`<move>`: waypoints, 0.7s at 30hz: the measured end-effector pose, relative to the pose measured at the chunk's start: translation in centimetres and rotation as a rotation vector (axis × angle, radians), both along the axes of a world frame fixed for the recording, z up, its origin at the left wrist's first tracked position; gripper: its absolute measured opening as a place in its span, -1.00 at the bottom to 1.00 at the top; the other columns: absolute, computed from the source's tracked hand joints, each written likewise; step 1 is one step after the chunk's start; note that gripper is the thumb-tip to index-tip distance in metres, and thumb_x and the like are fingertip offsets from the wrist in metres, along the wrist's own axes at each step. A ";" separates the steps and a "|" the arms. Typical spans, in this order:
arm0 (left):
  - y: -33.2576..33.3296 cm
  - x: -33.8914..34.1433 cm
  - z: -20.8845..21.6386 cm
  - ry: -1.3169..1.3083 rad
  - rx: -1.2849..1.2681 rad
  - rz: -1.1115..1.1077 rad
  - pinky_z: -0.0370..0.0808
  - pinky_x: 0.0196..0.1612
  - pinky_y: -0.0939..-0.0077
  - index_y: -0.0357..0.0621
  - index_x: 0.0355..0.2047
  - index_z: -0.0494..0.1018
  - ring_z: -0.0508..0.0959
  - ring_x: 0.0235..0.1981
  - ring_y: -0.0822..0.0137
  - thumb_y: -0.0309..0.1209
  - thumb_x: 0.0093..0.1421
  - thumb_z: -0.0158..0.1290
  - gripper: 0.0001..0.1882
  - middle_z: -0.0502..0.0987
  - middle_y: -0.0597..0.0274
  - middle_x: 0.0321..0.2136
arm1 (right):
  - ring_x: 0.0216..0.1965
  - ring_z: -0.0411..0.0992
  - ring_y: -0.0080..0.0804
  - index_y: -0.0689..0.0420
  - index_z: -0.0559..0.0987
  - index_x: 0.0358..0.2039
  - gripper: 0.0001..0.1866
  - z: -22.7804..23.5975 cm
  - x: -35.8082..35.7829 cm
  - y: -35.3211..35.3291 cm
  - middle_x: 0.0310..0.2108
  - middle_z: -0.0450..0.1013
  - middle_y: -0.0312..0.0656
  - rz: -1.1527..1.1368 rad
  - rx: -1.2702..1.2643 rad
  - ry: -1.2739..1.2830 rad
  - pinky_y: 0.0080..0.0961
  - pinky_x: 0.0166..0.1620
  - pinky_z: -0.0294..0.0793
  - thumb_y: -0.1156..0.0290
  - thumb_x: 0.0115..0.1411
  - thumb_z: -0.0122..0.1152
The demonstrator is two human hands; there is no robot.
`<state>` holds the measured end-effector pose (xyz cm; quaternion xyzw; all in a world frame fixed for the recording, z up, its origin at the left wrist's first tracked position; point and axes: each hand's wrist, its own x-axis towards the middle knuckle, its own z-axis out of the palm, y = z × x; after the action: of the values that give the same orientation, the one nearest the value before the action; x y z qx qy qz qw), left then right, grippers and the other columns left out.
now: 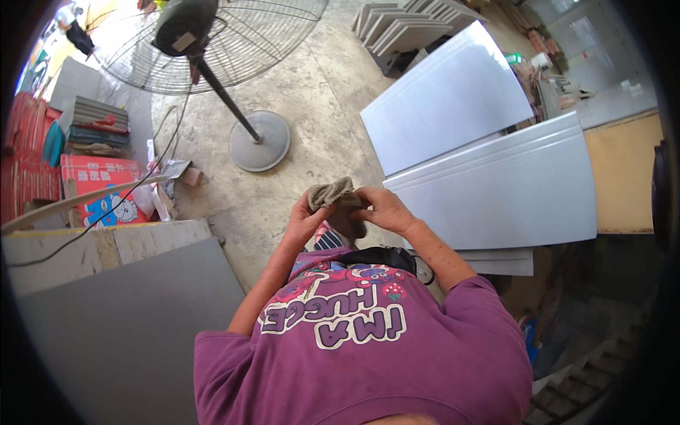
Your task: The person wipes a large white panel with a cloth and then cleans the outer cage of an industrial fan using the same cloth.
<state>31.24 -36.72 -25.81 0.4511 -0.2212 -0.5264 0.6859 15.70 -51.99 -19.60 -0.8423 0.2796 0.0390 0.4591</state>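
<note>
My left hand [303,217] and my right hand [386,210] are together in front of my waist. Between them is a bunched greyish-brown cloth [331,193], soft and crumpled. Fingers of the left hand are closed on its near left side, while the right hand pinches its right side. A darker part of the cloth hangs below the fingers. Whether it is a rag or a work glove I cannot tell. Beneath it are a striped garment and a black bag [386,259] at my waist.
A stand fan [259,142] stands ahead, its cable running left. Large pale panels [496,188] lie stacked at right, with more slabs [407,32] behind. A grey board [127,319] is at near left, beside red cartons [99,177]. Another person [74,30] is far left.
</note>
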 end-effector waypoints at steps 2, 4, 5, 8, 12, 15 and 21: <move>-0.6 -0.1 -0.4 0.016 0.014 -0.017 0.40 0.07 0.51 -0.23 0.05 0.36 0.47 -0.02 0.45 -0.55 0.20 0.12 -0.60 0.51 0.28 -0.06 | -0.35 0.49 -0.17 0.18 0.56 -0.27 -0.64 -0.6 -0.9 -0.2 -0.41 0.50 -0.07 -0.042 0.018 0.016 -0.36 -0.26 0.44 0.21 0.00 0.35; -1.2 -0.1 -0.6 0.006 0.040 -0.043 0.40 0.07 0.50 -0.23 0.05 0.36 0.47 -0.02 0.45 -0.56 0.19 0.12 -0.60 0.51 0.27 -0.06 | -0.36 0.49 -0.18 0.17 0.57 -0.30 -0.66 -0.9 -1.7 -0.3 -0.43 0.49 -0.09 -0.117 0.049 -0.058 -0.37 -0.27 0.44 0.20 0.00 0.36; -1.7 0.0 -1.0 -0.024 0.032 -0.032 0.40 0.07 0.49 -0.22 0.05 0.36 0.48 -0.03 0.44 -0.55 0.19 0.14 -0.59 0.52 0.27 -0.07 | -0.36 0.49 -0.18 0.16 0.57 -0.31 -0.66 -0.7 -1.8 -0.5 -0.43 0.49 -0.10 -0.136 0.041 -0.076 -0.37 -0.28 0.44 0.20 0.00 0.36; -2.6 0.1 -1.2 -0.033 0.072 -0.008 0.41 0.06 0.49 -0.22 0.05 0.36 0.49 -0.03 0.44 -0.53 0.18 0.15 -0.58 0.52 0.27 -0.08 | -0.36 0.49 -0.19 0.12 0.59 -0.32 -0.70 -0.6 -2.5 -1.3 -0.42 0.49 -0.14 -0.185 0.030 -0.112 -0.36 -0.28 0.44 0.20 0.02 0.36; -4.6 0.1 0.4 -0.034 0.160 -0.038 0.39 0.07 0.49 -0.20 0.07 0.37 0.48 -0.02 0.44 -0.47 0.18 0.17 -0.56 0.53 0.29 -0.08 | -0.35 0.49 -0.19 0.09 0.60 -0.33 -0.78 -0.5 -3.1 -2.8 -0.41 0.47 -0.18 -0.179 -0.112 -0.201 -0.37 -0.28 0.45 0.24 0.07 0.32; -6.0 0.0 0.6 -0.038 0.167 -0.042 0.37 0.08 0.49 -0.20 0.07 0.38 0.48 -0.02 0.45 -0.46 0.19 0.17 -0.57 0.53 0.29 -0.09 | -0.34 0.48 -0.17 0.08 0.60 -0.32 -0.81 0.1 -3.2 -3.4 -0.41 0.46 -0.18 -0.210 -0.155 -0.177 -0.38 -0.28 0.44 0.27 0.12 0.28; -8.1 0.5 -0.4 0.010 0.171 -0.019 0.41 0.05 0.50 -0.19 0.05 0.39 0.49 -0.04 0.43 -0.50 0.17 0.18 -0.57 0.54 0.27 -0.10 | -0.36 0.47 -0.22 0.16 0.57 -0.23 -0.83 0.0 -4.3 -5.4 -0.38 0.47 -0.14 -0.428 -0.091 -0.349 -0.44 -0.27 0.43 0.40 0.18 0.22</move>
<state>31.77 -44.85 -26.23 0.5032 -0.1763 -0.5521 0.6410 11.45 -57.37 -19.58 -0.7778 0.3691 -0.2170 0.4600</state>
